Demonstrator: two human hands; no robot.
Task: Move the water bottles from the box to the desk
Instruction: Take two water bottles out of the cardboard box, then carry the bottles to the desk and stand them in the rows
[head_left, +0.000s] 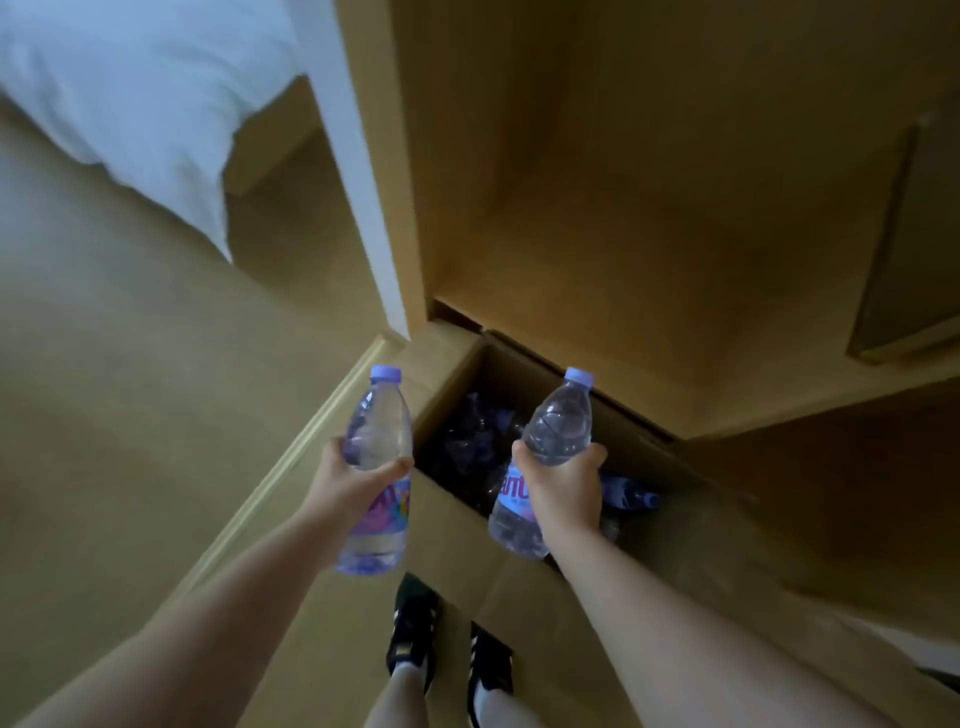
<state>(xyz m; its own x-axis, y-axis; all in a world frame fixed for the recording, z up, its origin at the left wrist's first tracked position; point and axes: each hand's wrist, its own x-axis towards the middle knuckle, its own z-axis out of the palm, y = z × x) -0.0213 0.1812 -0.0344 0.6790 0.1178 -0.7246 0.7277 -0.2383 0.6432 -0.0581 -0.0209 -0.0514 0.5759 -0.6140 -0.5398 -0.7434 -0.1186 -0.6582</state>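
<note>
My left hand (349, 478) grips a clear water bottle (379, 431) with a purple cap and a colourful label, held upright to the left of the box. In my right hand (563, 480) is a second water bottle (558, 426) of the same kind, gripped round its middle and tilted a little, right above the box opening. The open cardboard box (452, 514) stands on the floor in front of my feet. Several more bottles (478, 441) lie in its dark inside, one (631, 493) poking out beside my right wrist.
A wooden desk or cabinet (649, 182) rises directly behind the box and overhangs it on the right. A bed with white bedding (130, 93) is at the upper left. Tan carpet (130, 364) covers the floor to the left. My black shoes (415, 623) stand just before the box.
</note>
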